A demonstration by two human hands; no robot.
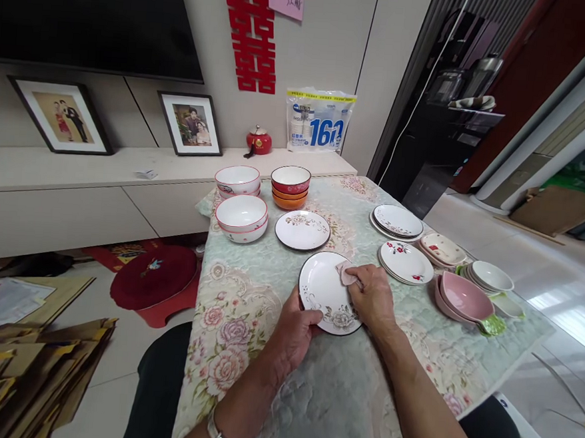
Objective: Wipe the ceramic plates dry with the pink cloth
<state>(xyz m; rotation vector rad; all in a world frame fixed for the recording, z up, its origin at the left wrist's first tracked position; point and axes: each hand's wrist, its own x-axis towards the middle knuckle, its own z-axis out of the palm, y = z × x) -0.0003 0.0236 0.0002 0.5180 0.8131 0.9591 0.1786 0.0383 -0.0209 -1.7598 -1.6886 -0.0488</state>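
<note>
A white plate with a dark rim and grey-brown flowers [328,288] is tilted above the cloth-covered table. My left hand [296,326] grips its lower left edge, thumb on top. In my right hand [371,294] is a small pinkish cloth [346,273], pressed on the plate's upper right part. Just beyond lies a similar flowered plate [302,230]. To the right are a stack of plates with red flowers [406,261] and a stack of dark-rimmed plates [397,221].
White bowls [241,214] and red and orange bowls [290,187] stand at the back left. Rectangular dishes [441,249], small bowls [491,276] and pink leaf-shaped dishes [466,298] sit at the right. A red stool [154,276] is left of the table [309,407].
</note>
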